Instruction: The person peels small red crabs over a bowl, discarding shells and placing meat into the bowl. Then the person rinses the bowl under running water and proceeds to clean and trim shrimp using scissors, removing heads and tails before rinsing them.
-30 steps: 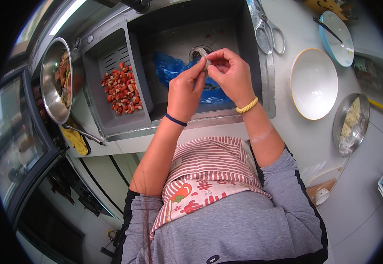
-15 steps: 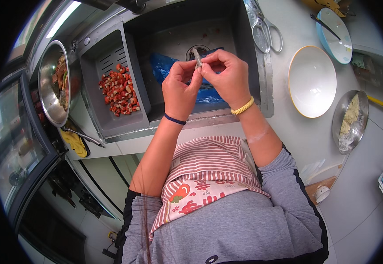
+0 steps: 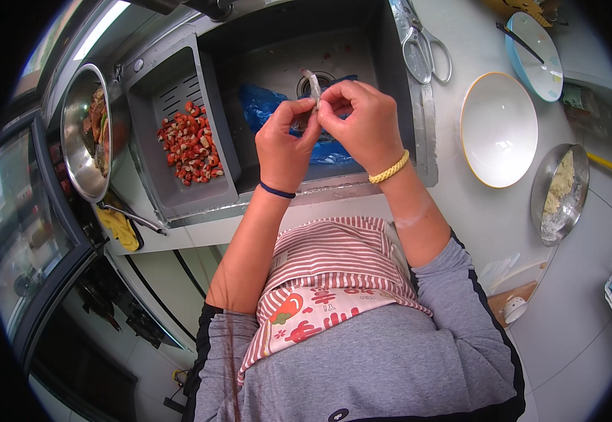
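1. Head view looks down on a person standing at a dark sink (image 3: 390,63), both hands raised over the basin.
2. Left hand (image 3: 283,144), with a dark band at the wrist, has its fingers (image 3: 299,112) pinched closed on the lower part of a small pale shrimp (image 3: 312,86).
3. Right hand (image 3: 366,123), with a yellow braided band at the wrist, has its fingers closed on the same shrimp from the other side; the two hands touch at the fingertips.
4. Shrimp stands nearly upright above the fingertips, over the sink drain and a blue plastic bag (image 3: 264,105) lying in the basin.
5. Left of the basin, a grey strainer tray (image 3: 172,183) holds a heap of red chopped pieces (image 3: 190,144).
6. Further left sits a metal pan (image 3: 81,141) with cooked food in it.
7. On the worktop (image 3: 489,211) right of the sink lie scissors (image 3: 422,46), an empty white bowl (image 3: 497,128), a blue-rimmed plate (image 3: 537,53) and a metal dish (image 3: 559,193) of pale powdery stuff.
8. Person wears a striped apron (image 3: 334,260) over a grey top.
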Demonstrator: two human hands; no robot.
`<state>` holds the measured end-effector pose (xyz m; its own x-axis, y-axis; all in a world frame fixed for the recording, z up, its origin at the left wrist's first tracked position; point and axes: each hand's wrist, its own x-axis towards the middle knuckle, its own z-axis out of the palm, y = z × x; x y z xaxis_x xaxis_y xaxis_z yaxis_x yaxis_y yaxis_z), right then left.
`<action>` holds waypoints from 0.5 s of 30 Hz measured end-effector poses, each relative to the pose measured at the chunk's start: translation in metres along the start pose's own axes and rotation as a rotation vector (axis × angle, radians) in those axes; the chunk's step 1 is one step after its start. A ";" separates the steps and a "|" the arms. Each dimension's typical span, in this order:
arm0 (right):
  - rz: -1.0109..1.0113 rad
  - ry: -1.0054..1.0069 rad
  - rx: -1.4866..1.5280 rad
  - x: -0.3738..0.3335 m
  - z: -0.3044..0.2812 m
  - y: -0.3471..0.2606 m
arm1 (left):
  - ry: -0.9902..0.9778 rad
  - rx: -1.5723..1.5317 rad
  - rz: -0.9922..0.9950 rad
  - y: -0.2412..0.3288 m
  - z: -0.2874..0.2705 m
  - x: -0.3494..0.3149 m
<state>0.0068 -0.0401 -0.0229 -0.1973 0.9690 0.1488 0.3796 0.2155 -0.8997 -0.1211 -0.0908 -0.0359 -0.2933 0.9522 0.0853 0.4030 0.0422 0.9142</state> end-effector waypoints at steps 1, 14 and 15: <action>0.003 -0.002 -0.002 0.001 0.000 0.001 | -0.006 0.008 -0.001 -0.001 0.000 0.000; 0.372 -0.202 0.473 0.003 -0.011 0.023 | -0.191 -0.394 -0.326 -0.002 -0.007 0.003; 0.389 -0.207 0.509 0.003 -0.011 0.024 | -0.198 -0.394 -0.331 -0.002 -0.007 0.003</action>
<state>0.0255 -0.0310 -0.0393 -0.3205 0.9106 -0.2608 -0.0058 -0.2772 -0.9608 -0.1293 -0.0901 -0.0348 -0.1655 0.9476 -0.2733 -0.0488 0.2689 0.9619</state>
